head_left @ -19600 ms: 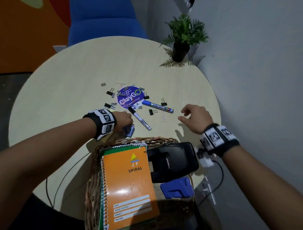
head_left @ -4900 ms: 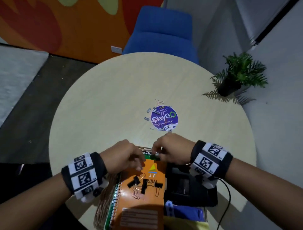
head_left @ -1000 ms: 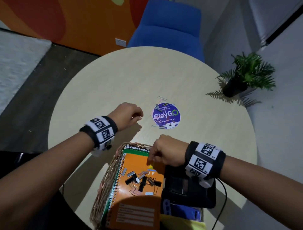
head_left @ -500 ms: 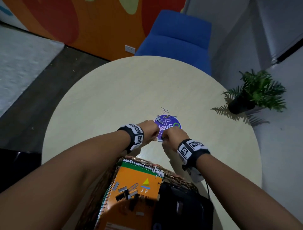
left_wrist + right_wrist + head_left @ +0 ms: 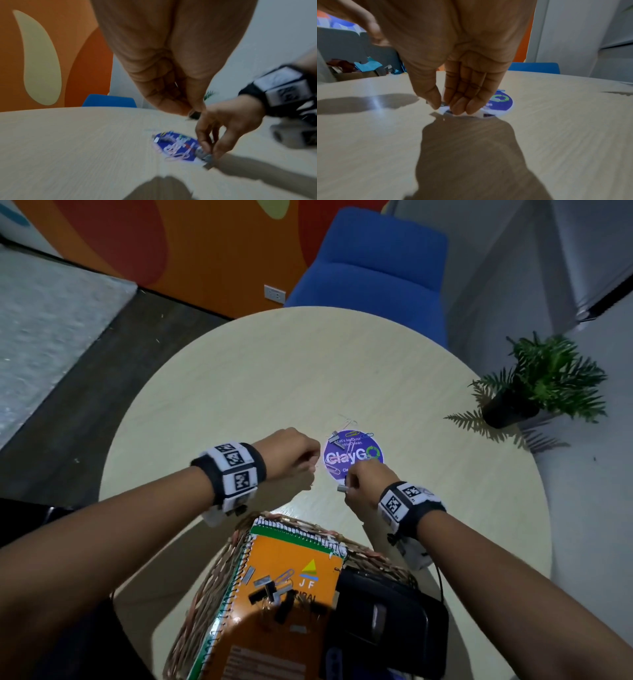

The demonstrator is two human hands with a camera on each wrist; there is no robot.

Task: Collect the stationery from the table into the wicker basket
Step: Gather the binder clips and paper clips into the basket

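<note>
While our right hand [image 5: 364, 479] pinches a light staple strip [image 5: 206, 157], our curled left hand [image 5: 291, 453] perhaps holds clips; remaining paper clips [image 5: 352, 435] need fingertip pinches.

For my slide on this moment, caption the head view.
Both hands pick small clips off the round sticker behind the basket.

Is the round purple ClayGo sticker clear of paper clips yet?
No: several paper clips lie on the round purple ClayGo sticker, by the right hand.

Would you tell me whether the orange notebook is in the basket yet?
In: the orange spiral notebook lies inside the wicker basket, closed, with clips on its cover.
</note>
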